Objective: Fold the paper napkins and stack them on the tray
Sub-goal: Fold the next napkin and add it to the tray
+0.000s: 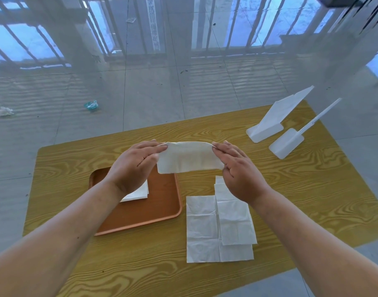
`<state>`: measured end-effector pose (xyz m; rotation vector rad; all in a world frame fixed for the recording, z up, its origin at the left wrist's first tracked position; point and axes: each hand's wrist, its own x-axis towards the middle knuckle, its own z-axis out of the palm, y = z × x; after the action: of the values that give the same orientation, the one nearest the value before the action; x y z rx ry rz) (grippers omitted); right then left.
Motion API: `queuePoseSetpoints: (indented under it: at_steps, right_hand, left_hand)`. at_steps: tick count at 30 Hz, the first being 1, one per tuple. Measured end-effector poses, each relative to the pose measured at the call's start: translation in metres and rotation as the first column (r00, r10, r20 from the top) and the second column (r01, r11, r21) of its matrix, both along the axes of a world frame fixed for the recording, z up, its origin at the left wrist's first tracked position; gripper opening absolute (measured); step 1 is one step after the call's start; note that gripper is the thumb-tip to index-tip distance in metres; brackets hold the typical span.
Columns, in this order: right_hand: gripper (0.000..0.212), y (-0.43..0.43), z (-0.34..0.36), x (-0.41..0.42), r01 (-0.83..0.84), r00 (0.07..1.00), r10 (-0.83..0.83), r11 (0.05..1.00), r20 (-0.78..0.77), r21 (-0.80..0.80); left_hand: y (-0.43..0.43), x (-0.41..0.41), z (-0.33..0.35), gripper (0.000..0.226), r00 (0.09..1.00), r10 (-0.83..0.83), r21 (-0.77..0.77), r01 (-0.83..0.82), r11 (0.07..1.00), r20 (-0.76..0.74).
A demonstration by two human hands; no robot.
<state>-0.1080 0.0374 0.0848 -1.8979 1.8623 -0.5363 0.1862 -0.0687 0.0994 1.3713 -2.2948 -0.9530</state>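
Nearest to us, our two bare forearms reached in from the bottom corners over the wood-grain counter point(312, 189). Between them, on the right half of the counter, lay the unfolded napkins point(218, 228), white sheets spread flat and overlapping one another, just beside the right edge of the orange tray point(162, 202). The tray sat on the counter's left half, and on it rested a folded napkin point(138, 194), partly hidden under our left wrist. Above these, we held one napkin point(189, 157) in the air between both hands, doubled over along its top edge and hanging down over the tray's far right corner. Our left hand point(132, 166) pinched its left end, thumb and fingers closed on the paper; our right hand point(241, 172) pinched the right end in the same grip, the remaining fingers loosely spread. Farther back, at the counter's far right, stood two white plastic stands point(276, 123), near each other and well apart from the napkins. Beyond the counter, scraps of litter point(91, 105) lay on the tiled floor point(140, 93).
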Motion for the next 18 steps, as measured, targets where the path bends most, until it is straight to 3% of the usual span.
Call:
queuePoseSetpoints:
  at_steps: [3,6,10,12,14,15,18]
  right_hand:
    - [0.062,0.001,0.0,-0.002,0.026,0.999,-0.025,0.999,0.027,-0.027]
    - [0.045,0.005,0.003,0.0,0.113,0.974,-0.11,0.994,0.197,-0.006]
    - [0.025,0.004,0.009,0.0,0.235,0.748,-0.346,0.936,0.566,0.262]
    - [0.018,0.001,0.013,0.0,0.202,0.624,-0.397,0.914,0.673,0.352]
    - [0.018,-0.003,0.014,0.002,0.166,0.559,-0.411,0.907,0.72,0.388]
    - [0.025,-0.005,0.014,0.004,0.155,0.58,-0.405,0.907,0.707,0.391]
    - [0.054,-0.013,0.018,0.016,0.119,0.766,-0.304,0.933,0.567,0.338]
  left_hand:
    - [-0.003,-0.004,-0.002,0.048,0.997,0.032,-0.004,-0.032,0.999,-0.071]
    - [-0.005,-0.012,-0.002,0.021,0.978,0.119,0.009,-0.12,0.993,-0.17]
    - [-0.013,-0.02,0.008,0.027,0.917,0.232,0.186,-0.179,0.966,-0.325]
    - [-0.015,-0.022,0.017,0.024,0.896,0.241,0.271,-0.143,0.952,-0.373]
    - [-0.014,-0.024,0.028,0.03,0.893,0.217,0.355,-0.069,0.932,-0.395]
    - [-0.013,-0.025,0.032,0.033,0.901,0.19,0.376,-0.033,0.926,-0.389]
    - [-0.009,-0.03,0.044,0.036,0.924,0.112,0.443,0.067,0.894,-0.366]
